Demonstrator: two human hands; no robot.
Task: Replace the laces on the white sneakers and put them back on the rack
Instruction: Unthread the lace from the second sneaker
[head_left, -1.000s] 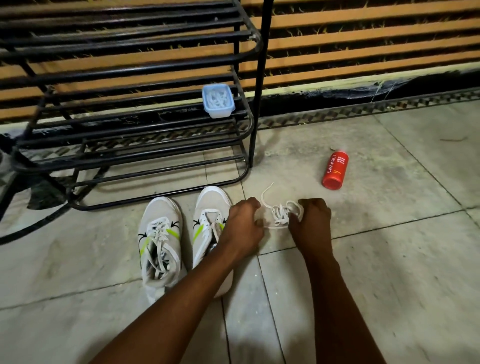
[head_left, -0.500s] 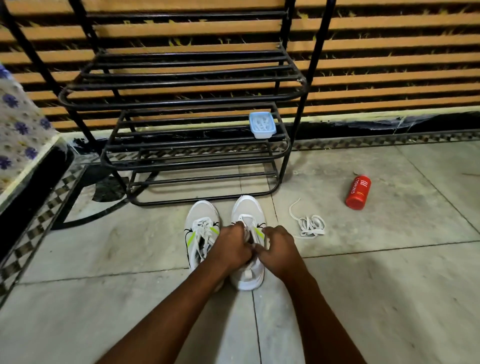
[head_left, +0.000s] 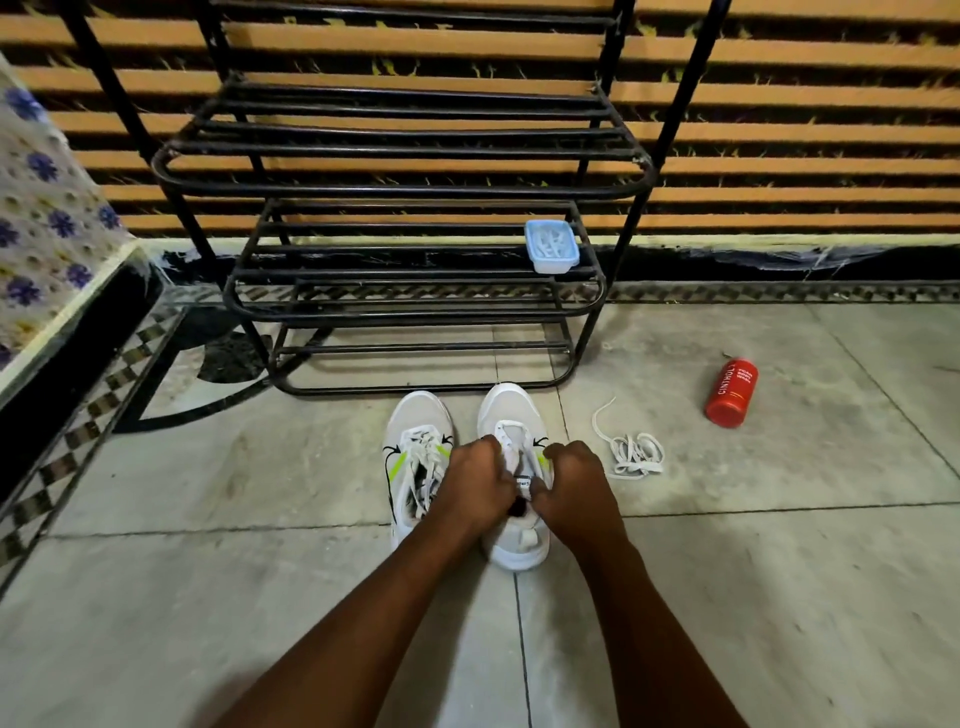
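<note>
stone tile floor (head_left: 779, 571), mesh sneaker (head_left: 511, 410), coiled lace (head_left: 635, 470)

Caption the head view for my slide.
Left hand and right hand grip one white lime-accented sneaker beside a loose white lace.

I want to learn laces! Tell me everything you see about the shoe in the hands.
The shoe is a white sneaker, fabric-looking, with a yellow-green stripe and a black mark on its side and a small label on its tongue. No lace shows in its eyelets. It stands upright on the floor, toe toward the rack, right of the other sneaker. The left hand and right hand grip it around the tongue and opening.
</note>
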